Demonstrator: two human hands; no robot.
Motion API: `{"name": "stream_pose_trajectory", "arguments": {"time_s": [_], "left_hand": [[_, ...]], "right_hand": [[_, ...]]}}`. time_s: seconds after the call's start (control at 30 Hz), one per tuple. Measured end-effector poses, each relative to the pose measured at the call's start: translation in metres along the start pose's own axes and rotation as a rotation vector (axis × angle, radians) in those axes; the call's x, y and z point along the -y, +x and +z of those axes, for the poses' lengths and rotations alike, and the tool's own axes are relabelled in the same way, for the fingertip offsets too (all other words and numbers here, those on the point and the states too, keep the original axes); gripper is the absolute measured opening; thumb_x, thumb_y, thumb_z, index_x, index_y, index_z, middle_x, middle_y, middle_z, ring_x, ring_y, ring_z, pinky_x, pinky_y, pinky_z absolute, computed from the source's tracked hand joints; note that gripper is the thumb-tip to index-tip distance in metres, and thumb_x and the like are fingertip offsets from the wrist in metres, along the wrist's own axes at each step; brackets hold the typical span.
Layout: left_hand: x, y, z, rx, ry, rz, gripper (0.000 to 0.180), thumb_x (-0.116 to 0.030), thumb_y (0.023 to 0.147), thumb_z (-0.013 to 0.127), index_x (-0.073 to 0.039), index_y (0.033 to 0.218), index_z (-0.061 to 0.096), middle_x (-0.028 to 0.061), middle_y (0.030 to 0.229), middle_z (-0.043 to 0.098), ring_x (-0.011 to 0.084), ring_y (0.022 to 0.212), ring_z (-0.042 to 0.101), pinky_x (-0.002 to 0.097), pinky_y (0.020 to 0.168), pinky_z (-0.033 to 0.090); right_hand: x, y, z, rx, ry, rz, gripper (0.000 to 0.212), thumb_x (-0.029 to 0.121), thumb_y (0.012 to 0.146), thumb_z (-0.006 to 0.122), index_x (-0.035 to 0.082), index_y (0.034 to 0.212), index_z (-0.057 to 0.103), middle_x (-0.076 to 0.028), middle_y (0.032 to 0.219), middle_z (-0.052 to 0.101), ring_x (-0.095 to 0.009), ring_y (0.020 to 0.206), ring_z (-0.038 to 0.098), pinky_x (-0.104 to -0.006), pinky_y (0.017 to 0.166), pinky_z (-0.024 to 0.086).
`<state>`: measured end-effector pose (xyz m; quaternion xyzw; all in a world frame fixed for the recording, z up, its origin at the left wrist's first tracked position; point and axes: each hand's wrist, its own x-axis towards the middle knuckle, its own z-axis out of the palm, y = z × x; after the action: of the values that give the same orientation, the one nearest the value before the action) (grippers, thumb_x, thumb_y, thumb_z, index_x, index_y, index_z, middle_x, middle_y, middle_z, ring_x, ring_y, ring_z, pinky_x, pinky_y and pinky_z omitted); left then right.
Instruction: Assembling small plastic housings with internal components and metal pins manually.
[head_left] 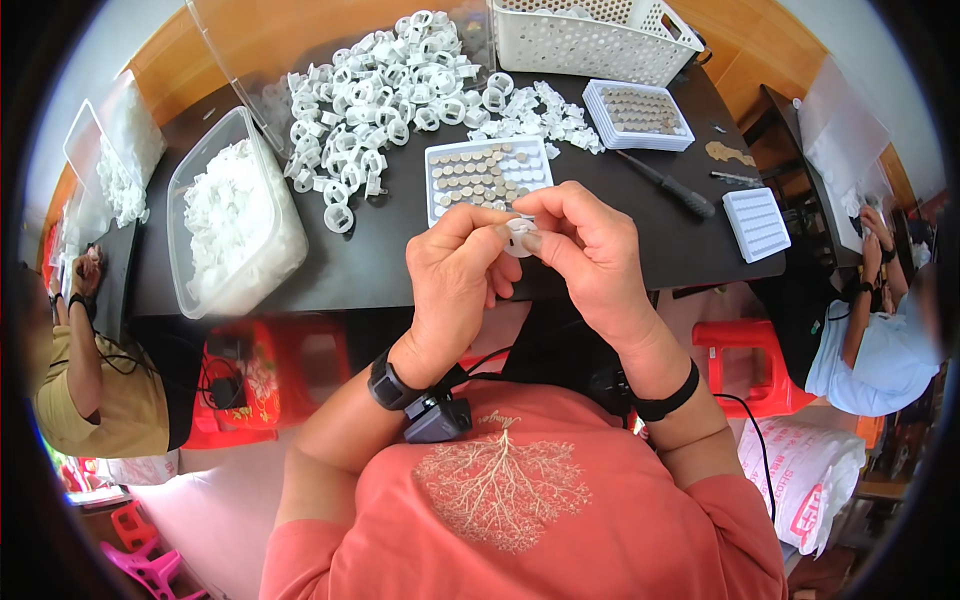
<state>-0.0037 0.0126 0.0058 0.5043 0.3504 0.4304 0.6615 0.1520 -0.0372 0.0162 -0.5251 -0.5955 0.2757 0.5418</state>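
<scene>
Both hands meet over the table's near edge, closed on one small white plastic ring-shaped part (519, 238). My left hand (455, 255) pinches it from the left; my right hand (590, 245) grips its right side with thumb and forefinger. Fingers cover much of the part, so its inner detail is hidden. Just beyond the hands lies a white tray (437, 208) holding rows of small round metal discs (480, 172). Behind it, a large heap of similar white plastic rings (385, 95) spreads over the dark table (370, 262), beside a pile of smaller white pieces (545, 112).
A clear tub (285, 240) of white parts stands at left. On the right are stacked disc trays (640, 113), a black-handled screwdriver (670, 185) and a slotted white tray (757, 225). A perforated white basket (595, 45) stands at the back. Other people sit at both sides, near red stools (755, 365).
</scene>
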Motion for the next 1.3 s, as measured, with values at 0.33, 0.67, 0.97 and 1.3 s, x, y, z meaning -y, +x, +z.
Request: {"name": "stream_pose_trajectory", "arguments": {"time_s": [0.33,0.67,0.97,1.3], "left_hand": [[0.003,-0.003,0.003,-0.024,-0.018,0.018,0.013,-0.004,0.092,0.058,0.002,0.096,0.069,0.0061,0.068,0.065,0.0086,0.051,0.056,0.0206,0.043,0.039],[0.012,-0.003,0.003,-0.022,-0.027,0.117,0.013,-0.002,0.090,0.057,0.001,0.094,0.069,0.0048,0.069,0.066,0.0066,0.052,0.054,0.0198,0.045,0.040],[0.007,-0.003,0.002,-0.014,-0.008,0.067,0.013,-0.008,0.092,0.059,0.001,0.094,0.068,0.0056,0.070,0.066,0.0075,0.051,0.055,0.0198,0.044,0.040],[0.009,-0.004,0.006,-0.034,-0.007,0.101,0.012,-0.007,0.092,0.057,0.000,0.093,0.067,0.0053,0.070,0.066,0.0074,0.052,0.056,0.0196,0.044,0.040]], "right_hand": [[-0.005,0.000,0.009,-0.077,0.000,0.024,0.014,-0.008,0.086,0.059,0.000,0.097,0.061,-0.008,0.085,0.063,-0.017,0.071,0.061,-0.0320,0.064,0.050],[-0.007,-0.001,0.014,-0.090,-0.153,-0.149,0.013,-0.009,0.085,0.057,0.001,0.094,0.056,-0.013,0.087,0.060,-0.029,0.071,0.062,-0.0368,0.062,0.050],[0.006,-0.001,0.004,-0.002,0.086,0.042,0.008,-0.004,0.089,0.065,-0.001,0.095,0.060,-0.006,0.086,0.066,-0.011,0.073,0.061,-0.0277,0.063,0.051],[0.001,0.001,0.005,-0.030,-0.033,0.001,0.008,-0.006,0.087,0.067,-0.001,0.091,0.061,-0.005,0.082,0.064,-0.010,0.067,0.059,-0.0267,0.060,0.048]]}}
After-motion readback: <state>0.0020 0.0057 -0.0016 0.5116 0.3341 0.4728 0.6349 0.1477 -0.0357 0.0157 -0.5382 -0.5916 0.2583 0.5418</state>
